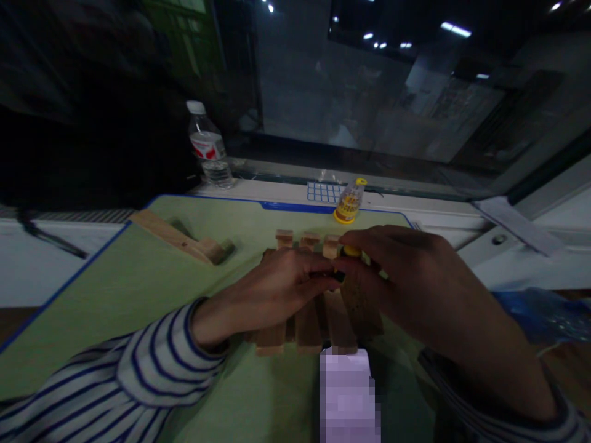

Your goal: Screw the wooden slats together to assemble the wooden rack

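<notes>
Several wooden slats (pixel 308 326) lie side by side on the green mat (pixel 138 283), their far ends poking out past my fingers. My left hand (pixel 272 289) rests flat over the slats, fingers stretched toward the right. My right hand (pixel 406 277) comes in from the right, its fingers curled in a pinch around a small yellow object (pixel 351 250) that I cannot make out clearly, right above the slats. The fingertips of both hands meet over the middle of the slats.
A loose wooden strip with a block (pixel 180 237) lies at the mat's far left. A small yellow-capped bottle (pixel 349 202) and a water bottle (pixel 210 146) stand on the white sill behind. A blurred pale patch (pixel 346 394) sits near the front. A blue bag (pixel 540 314) lies at right.
</notes>
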`<state>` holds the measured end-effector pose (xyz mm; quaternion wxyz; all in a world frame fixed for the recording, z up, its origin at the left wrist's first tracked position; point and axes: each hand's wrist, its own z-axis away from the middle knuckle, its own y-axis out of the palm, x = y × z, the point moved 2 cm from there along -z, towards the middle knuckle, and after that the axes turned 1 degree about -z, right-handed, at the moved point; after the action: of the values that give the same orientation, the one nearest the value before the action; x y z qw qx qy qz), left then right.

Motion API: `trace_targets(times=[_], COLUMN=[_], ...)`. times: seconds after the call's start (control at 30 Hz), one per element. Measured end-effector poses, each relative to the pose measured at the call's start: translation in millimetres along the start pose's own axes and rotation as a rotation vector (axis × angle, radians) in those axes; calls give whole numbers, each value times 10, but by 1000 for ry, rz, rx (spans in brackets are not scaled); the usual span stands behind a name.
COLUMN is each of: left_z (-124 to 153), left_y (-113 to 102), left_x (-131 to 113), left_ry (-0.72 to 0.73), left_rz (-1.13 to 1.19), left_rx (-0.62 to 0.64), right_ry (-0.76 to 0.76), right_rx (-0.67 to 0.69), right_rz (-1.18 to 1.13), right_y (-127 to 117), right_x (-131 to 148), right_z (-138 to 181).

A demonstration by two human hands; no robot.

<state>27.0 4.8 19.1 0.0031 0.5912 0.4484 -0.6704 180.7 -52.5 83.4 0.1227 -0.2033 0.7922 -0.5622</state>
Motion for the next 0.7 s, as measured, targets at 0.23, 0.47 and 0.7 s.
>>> trace_targets(times=[0.23,0.47,0.7], left_z=[10,-4,14], left_y=[8,25,24], left_x=[-26,-22,-52], left_ry=[-37,-86,-49], left_rz=[-55,-139,-166], left_rx=[-100,-136,-183], right_ry=[5,-33,-87], right_rx=[-10,-61,3], right_rz=[-14,-54,-200], right_y=[25,11,-104], right_x=[-8,-53,-51], right_z=[-22,-12,7])
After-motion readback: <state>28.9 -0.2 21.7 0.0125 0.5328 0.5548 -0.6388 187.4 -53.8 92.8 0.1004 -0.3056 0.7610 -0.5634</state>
